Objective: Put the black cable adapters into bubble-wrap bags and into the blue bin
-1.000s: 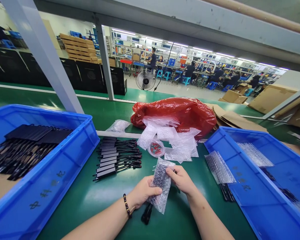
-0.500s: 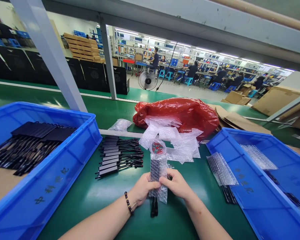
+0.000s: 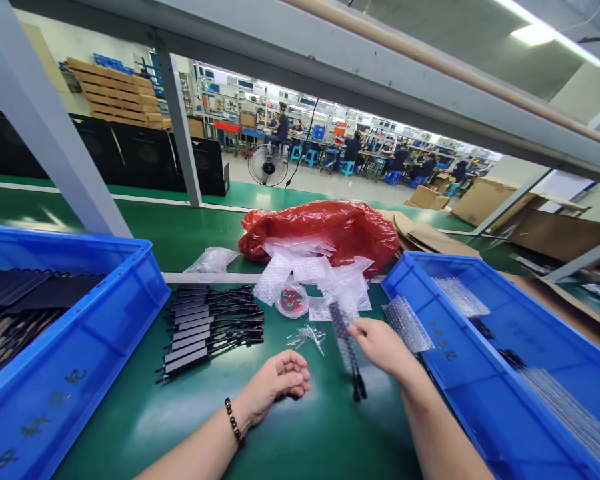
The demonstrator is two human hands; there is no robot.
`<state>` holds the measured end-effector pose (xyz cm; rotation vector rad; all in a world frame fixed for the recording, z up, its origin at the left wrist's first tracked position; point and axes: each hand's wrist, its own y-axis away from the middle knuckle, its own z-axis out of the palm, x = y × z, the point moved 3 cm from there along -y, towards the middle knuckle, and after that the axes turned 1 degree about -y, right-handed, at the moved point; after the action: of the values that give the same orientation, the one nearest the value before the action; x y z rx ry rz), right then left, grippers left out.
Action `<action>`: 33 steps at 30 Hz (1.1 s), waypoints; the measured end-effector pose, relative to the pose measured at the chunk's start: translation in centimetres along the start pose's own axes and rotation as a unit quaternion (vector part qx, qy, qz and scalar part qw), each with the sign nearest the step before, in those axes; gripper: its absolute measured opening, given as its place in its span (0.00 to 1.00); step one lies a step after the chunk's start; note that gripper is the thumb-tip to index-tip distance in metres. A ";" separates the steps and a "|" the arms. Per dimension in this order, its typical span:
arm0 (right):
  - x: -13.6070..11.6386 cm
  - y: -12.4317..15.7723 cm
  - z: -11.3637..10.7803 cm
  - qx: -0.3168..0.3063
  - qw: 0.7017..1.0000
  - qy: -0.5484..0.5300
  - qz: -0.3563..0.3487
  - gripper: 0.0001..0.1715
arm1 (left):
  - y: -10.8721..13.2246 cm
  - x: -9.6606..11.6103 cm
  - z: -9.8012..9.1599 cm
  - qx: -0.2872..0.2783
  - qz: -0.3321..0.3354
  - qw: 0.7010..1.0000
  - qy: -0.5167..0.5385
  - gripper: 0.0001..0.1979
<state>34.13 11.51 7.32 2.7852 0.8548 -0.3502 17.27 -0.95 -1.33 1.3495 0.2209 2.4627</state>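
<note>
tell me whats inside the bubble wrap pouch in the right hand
A dark, flat piece shows through the bubble wrap pouch, with black cables hanging out its near end. The right hand covers part of one edge; the piece's underside is hidden, and detail is blurred.

Beside my left hand (image 3: 276, 383): open green tabletop (image 3: 305, 437) | ahead: clear sticks (image 3: 313, 337) | right of my right hand (image 3: 384, 344): blue bin wall (image 3: 463, 380)
</note>
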 end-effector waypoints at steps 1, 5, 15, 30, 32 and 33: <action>1.8 -0.3 -0.5 -0.016 0.998 0.040 0.051 0.17 | 0.0 -0.1 0.1 -0.008 -0.009 1.000 -0.007 0.19; 8.4 -1.9 -0.7 -0.080 0.964 0.144 0.207 0.20 | 0.1 -0.4 0.3 -0.035 -0.026 0.998 -0.046 0.19; 13.1 -2.2 -0.4 -0.071 0.936 0.169 0.300 0.21 | 0.1 -0.5 0.2 -0.054 -0.034 0.996 -0.065 0.20; -8.7 -3.9 1.5 0.024 0.975 0.165 -0.150 0.11 | 1.1 -1.2 0.7 -0.190 -0.084 0.970 -0.125 0.25; -13.6 -3.8 3.6 -0.003 0.958 0.149 -0.244 0.11 | 1.3 -1.2 0.8 -0.210 -0.101 0.959 -0.159 0.27; -15.6 -3.8 4.7 -0.016 0.947 0.151 -0.282 0.11 | 1.3 -1.3 0.9 -0.219 -0.108 0.954 -0.174 0.29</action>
<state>18.60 5.17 6.80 2.5467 1.7158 0.0174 18.38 -2.63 -1.46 1.4333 -0.2373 1.9052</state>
